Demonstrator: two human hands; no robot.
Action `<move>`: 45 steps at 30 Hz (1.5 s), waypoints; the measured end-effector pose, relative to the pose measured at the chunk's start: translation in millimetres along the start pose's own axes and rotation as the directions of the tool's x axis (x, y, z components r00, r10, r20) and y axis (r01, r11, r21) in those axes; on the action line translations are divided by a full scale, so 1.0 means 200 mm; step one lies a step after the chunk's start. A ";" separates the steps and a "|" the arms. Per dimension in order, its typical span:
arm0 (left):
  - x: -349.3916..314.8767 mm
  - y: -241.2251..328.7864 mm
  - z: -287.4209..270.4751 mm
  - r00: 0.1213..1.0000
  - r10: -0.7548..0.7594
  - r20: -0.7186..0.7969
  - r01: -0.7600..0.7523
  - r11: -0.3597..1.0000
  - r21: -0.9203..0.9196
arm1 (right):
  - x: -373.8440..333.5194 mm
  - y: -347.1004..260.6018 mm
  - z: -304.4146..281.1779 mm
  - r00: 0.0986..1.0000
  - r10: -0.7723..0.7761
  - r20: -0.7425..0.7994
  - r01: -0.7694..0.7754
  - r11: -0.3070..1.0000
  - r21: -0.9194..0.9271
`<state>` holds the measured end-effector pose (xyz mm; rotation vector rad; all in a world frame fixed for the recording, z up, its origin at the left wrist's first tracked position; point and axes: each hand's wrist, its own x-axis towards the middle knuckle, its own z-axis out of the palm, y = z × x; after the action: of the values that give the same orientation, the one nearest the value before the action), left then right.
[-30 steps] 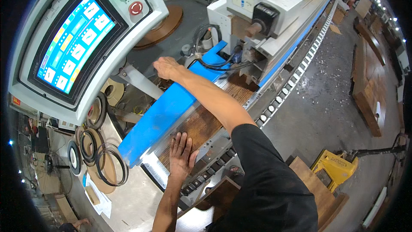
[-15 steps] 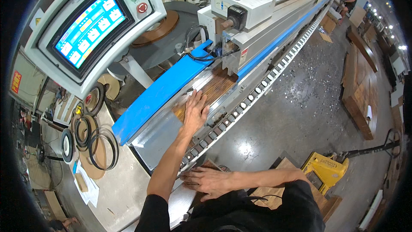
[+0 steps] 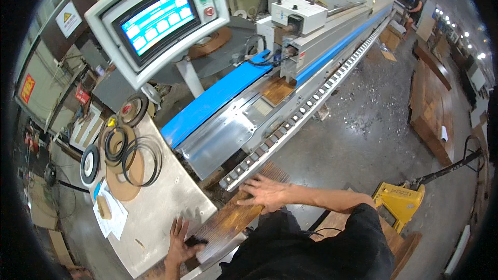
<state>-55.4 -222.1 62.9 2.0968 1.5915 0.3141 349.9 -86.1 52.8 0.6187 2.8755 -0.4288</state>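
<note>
A brown wooden board (image 3: 228, 225) with streaked grain lies slantwise in front of me, beside the metal table's edge. My right hand (image 3: 264, 194) rests on its upper part with fingers spread over the wood. By the board's lower left end is my left hand (image 3: 180, 243), fingers apart over the metal table's edge, thumb toward the board. Beyond them stands a long machine with a metal feed bed (image 3: 220, 132) and a blue guard (image 3: 218, 98). Another wooden piece (image 3: 277, 91) sits farther along the bed, partly under the white machine head (image 3: 298, 13).
The metal table (image 3: 171, 202) at left holds black coils (image 3: 142, 163), a round brown disc and papers (image 3: 111, 215). A control panel (image 3: 158, 21) overhangs the bed. A toothed rail (image 3: 275, 148) borders the machine. At right are a yellow pallet jack (image 3: 399, 202) and stacked boards (image 3: 433, 109).
My left hand has left the wood on the machine bed and come back to the near board. That wood has moved farther into the machine. My right hand has shifted slightly up along the near board.
</note>
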 end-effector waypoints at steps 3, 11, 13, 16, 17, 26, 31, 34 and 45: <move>-0.51 -0.17 -0.05 0.993 -0.062 0.102 0.042 0.981 0.192 | 0.00 -0.04 -0.21 0.999 0.003 0.043 -0.001 0.998 -0.062; -0.73 -0.24 -0.27 0.994 0.052 -0.092 -0.023 0.957 0.289 | 0.08 -0.03 -0.40 0.998 0.028 0.057 -0.025 0.998 -0.057; -0.67 -0.22 -0.33 0.999 0.026 -0.046 -0.010 0.947 0.320 | 0.09 0.06 -0.36 1.000 0.025 -0.011 -0.026 0.998 -0.059; -0.50 -0.14 -0.44 0.992 0.108 -0.062 -0.082 0.940 0.332 | 0.06 0.19 -0.39 0.995 0.098 -0.029 -0.100 0.994 -0.047; -0.45 -0.16 -0.44 0.990 0.129 -0.064 -0.100 0.935 0.339 | 0.07 0.25 -0.39 0.991 0.128 -0.023 -0.129 0.990 -0.048; 0.29 -0.29 -0.50 0.996 0.076 0.048 -0.088 0.929 0.359 | 0.15 0.77 -0.36 0.932 0.352 -0.086 -0.361 0.922 -0.139; 0.53 -0.41 -0.45 0.997 0.018 0.075 -0.044 0.933 0.357 | 0.27 0.92 -0.38 0.918 0.396 -0.009 -0.395 0.913 -0.098; 0.62 -0.49 -0.43 0.995 0.006 0.100 -0.036 0.952 0.305 | 0.32 1.01 -0.33 0.931 0.353 -0.090 -0.358 0.933 -0.043; 0.76 -0.45 -0.25 0.970 0.242 -0.008 -0.230 0.934 0.275 | 0.36 1.16 -0.23 0.957 0.196 -0.212 -0.214 0.974 -0.068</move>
<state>-108.8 -47.6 43.9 2.5167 1.4757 0.2303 378.6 158.8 24.7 0.9865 2.9563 -0.2133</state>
